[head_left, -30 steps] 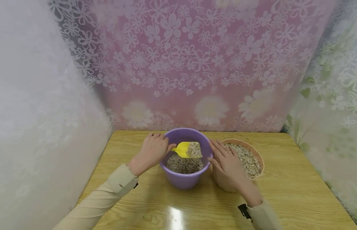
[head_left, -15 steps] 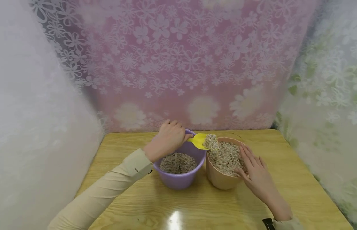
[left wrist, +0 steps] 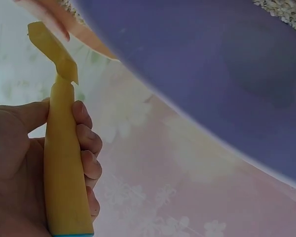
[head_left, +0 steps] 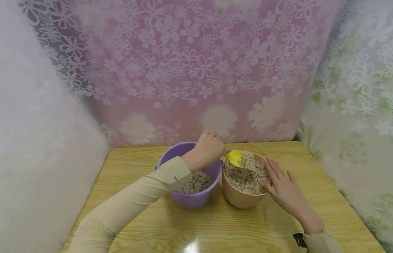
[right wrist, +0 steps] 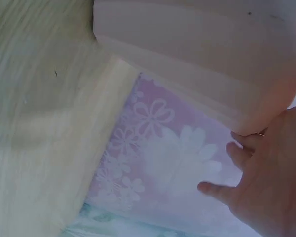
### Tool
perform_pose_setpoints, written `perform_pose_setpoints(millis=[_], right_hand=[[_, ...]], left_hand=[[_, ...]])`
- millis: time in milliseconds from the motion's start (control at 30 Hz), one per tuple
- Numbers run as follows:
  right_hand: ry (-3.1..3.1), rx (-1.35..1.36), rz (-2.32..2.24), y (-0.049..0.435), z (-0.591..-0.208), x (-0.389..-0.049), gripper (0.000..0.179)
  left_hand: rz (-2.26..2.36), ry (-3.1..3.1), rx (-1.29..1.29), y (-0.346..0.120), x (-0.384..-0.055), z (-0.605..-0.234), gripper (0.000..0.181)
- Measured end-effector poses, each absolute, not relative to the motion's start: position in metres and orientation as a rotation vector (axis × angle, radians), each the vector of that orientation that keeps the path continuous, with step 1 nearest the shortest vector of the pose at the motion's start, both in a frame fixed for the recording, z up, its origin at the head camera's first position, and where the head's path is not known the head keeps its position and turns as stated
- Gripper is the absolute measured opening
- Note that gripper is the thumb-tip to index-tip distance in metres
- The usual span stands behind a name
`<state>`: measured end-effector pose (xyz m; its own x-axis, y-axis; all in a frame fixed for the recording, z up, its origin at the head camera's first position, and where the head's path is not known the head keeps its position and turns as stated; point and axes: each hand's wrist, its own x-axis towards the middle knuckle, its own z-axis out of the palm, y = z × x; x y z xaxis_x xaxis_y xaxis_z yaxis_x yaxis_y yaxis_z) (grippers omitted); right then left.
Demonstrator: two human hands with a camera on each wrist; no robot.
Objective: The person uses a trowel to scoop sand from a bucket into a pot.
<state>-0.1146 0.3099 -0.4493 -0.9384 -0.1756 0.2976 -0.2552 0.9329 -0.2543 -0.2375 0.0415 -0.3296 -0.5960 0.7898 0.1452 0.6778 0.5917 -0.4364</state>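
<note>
Left hand point(head_left: 207, 151) above table point(head_left: 240, 228); pinkish backdrop point(head_left: 196, 77), probably cloth.

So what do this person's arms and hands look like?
Beige fabric sleeves reach both wrists. The left cuff bears a small dark marking; a black clasp-like piece shows beside the right cuff. The left hand and right hand wear no gloves.

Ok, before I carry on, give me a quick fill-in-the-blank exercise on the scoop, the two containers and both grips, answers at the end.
1. The left grip holds the scoop by its ____.
2. In the head view, the bucket left of the pot is coloured ____.
3. The scoop's blade is at the ____, not the bucket.
4. In the head view, the right grip is at the pot's ____ side.

Missing words: handle; purple; pot; right.
</note>
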Motion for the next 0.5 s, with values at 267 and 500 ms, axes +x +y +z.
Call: perform_pose_setpoints(millis=[267,500], right_hand=[[-2.822,0.289,0.539,0.309,-0.456,-0.116,0.082],[-2.817,0.271,0.564,0.310,-0.457,-0.114,0.080]], left_hand=[[0.510,-2.530,-1.250,0.060,-0.240,-0.331,0.053],[0.676,-2.505,-1.251,0.081,-0.238,-0.331,0.054]])
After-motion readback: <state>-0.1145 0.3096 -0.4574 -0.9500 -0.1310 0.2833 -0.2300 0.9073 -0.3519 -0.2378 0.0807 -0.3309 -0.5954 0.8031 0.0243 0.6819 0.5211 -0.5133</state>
